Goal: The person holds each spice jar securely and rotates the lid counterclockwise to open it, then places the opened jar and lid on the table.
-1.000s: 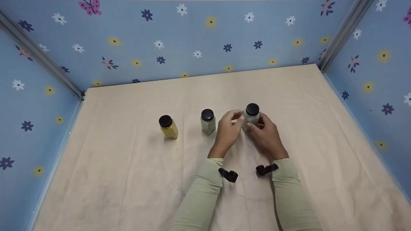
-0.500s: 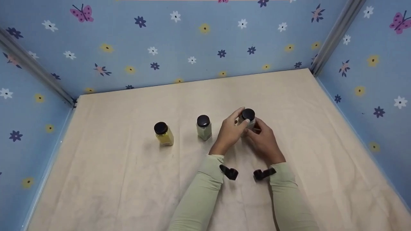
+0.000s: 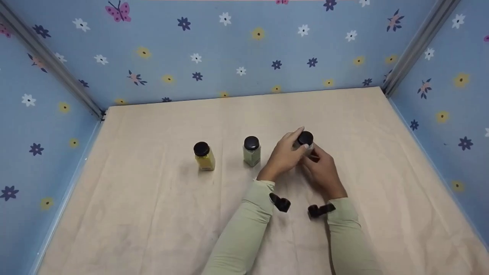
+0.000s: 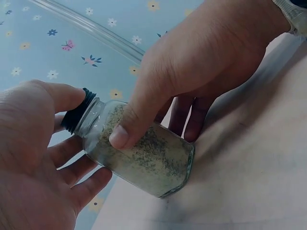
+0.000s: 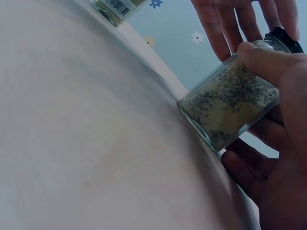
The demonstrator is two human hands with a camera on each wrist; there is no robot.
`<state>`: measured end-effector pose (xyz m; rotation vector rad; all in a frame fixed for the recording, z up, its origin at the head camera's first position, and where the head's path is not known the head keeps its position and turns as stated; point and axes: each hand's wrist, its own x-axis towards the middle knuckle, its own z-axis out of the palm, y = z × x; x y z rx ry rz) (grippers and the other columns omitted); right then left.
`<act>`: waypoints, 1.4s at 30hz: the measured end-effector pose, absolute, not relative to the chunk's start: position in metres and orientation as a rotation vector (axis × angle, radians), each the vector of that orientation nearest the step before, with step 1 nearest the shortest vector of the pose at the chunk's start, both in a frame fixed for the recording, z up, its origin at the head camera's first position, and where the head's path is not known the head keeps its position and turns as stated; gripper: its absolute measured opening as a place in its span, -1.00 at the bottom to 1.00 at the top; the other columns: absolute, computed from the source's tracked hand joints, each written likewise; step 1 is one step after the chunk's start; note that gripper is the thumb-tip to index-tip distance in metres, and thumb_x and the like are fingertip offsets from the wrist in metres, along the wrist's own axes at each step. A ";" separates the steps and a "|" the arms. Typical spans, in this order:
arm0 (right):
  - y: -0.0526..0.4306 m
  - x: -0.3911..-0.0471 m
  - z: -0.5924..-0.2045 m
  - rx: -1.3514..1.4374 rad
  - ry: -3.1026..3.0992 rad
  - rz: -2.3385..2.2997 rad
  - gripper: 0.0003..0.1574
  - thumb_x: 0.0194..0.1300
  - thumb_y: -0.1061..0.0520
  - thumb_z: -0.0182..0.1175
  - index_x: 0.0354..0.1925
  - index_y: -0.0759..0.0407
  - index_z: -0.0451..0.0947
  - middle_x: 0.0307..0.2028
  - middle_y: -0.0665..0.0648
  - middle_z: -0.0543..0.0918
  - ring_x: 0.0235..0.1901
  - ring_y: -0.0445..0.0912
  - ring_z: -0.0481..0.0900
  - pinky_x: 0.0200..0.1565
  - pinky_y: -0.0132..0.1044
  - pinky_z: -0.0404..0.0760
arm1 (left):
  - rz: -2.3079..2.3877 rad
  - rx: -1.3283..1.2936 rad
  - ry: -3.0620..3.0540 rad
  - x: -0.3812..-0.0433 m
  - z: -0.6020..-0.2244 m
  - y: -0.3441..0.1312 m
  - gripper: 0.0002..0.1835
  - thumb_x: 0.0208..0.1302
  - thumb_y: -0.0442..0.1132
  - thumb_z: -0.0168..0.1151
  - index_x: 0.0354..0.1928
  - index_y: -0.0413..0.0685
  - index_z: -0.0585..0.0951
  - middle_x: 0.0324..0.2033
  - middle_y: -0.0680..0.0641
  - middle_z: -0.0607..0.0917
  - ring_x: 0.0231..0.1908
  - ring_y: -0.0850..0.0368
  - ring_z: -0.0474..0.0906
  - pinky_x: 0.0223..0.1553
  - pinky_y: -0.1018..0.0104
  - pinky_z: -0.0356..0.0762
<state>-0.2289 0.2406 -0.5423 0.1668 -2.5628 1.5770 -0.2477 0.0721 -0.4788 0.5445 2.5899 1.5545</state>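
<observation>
A glass spice jar with a black cap stands at the right of the row in the head view, flecked with dried herbs inside. My right hand grips its body, thumb along the near side, as the right wrist view shows. Thumb and fingers of my left hand pinch the cap from the left, and the lower fingers lie near the glass. Left of my hands, a pale green spice jar stands upright, its black cap on.
Farther left stands a yellow spice jar with a black cap. A cream cloth with creases covers the table. Blue flowered panels wall off the back and both sides, with grey metal posts at the corners.
My left hand has come from beside the jar up to its cap, thumb and fingers now around it. The right hand keeps its grip on the body. The head view has shifted slightly.
</observation>
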 end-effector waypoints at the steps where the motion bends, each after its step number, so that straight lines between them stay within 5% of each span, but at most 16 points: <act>1: 0.241 -0.229 -0.542 0.168 -2.556 1.583 -0.18 0.29 -0.36 0.27 0.35 0.00 0.47 0.15 0.06 0.62 0.12 -0.04 0.57 0.14 -0.04 0.56 | 1.550 0.542 2.596 -0.248 -0.479 0.073 -0.39 0.50 -0.07 0.13 0.53 0.17 0.27 0.33 0.00 0.46 0.33 0.19 0.35 0.31 0.29 0.32; 9: 0.236 -0.224 -0.548 0.108 -2.598 1.597 -0.14 0.26 -0.34 0.32 0.39 -0.03 0.44 0.14 0.08 0.62 0.08 -0.06 0.58 0.11 -0.07 0.58 | 1.499 0.470 2.652 -0.242 -0.484 0.072 -0.45 0.50 -0.11 0.13 0.47 0.08 0.36 0.31 -0.03 0.47 0.31 0.16 0.37 0.29 0.24 0.34; 18: 0.233 -0.229 -0.546 0.154 -2.548 1.592 -0.25 0.32 -0.10 0.35 0.39 0.02 0.43 0.11 0.11 0.63 0.04 -0.03 0.59 0.10 -0.07 0.58 | 1.546 0.453 2.647 -0.245 -0.483 0.068 -0.46 0.49 -0.11 0.15 0.46 0.16 0.37 0.30 0.00 0.48 0.28 0.16 0.40 0.25 0.15 0.38; 31: 0.233 -0.225 -0.552 0.240 -2.547 1.680 -0.26 0.27 -0.32 0.31 0.35 -0.18 0.48 0.13 -0.03 0.64 0.09 -0.12 0.60 0.11 -0.08 0.57 | 1.479 0.622 2.572 -0.251 -0.486 0.052 -0.45 0.55 -0.11 0.07 0.52 0.21 0.30 0.28 0.02 0.46 0.06 0.15 0.47 0.14 0.18 0.44; 42: 0.247 -0.232 -0.544 0.229 -2.529 1.652 -0.38 0.33 -0.14 0.33 0.29 -0.01 0.55 0.08 0.07 0.67 0.07 -0.07 0.61 0.11 -0.06 0.55 | 1.508 0.652 2.623 -0.260 -0.489 0.067 -0.49 0.53 -0.13 0.10 0.47 0.21 0.37 0.26 0.05 0.49 0.17 0.17 0.49 0.18 0.25 0.45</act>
